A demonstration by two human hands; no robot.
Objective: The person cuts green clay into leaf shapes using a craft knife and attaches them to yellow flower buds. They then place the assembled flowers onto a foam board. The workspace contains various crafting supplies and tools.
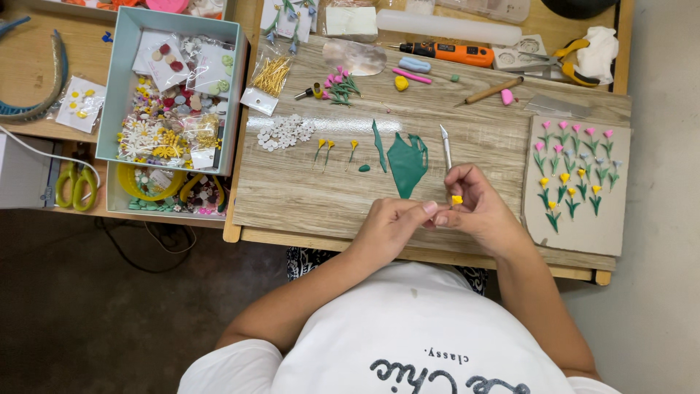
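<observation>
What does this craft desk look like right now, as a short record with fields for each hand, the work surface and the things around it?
left hand: left hand pinches fingertips against the right hand's
right hand: right hand holds a small yellow clay piece
work surface: wood-grain board
in front of hands: flat green clay sheet, craft knife
right side: cardboard sheet with rows of pink and yellow clay flowers
left side: teal box of small decorations
far edge: orange rotary tool

A wood-grain board (306,193) is seen laid across a wooden table (29,66). Spread on the board are a green clay sheet (407,164), a craft knife (445,146), white flower pieces (284,131) and a cardboard sheet (577,219) of clay tulips.
</observation>
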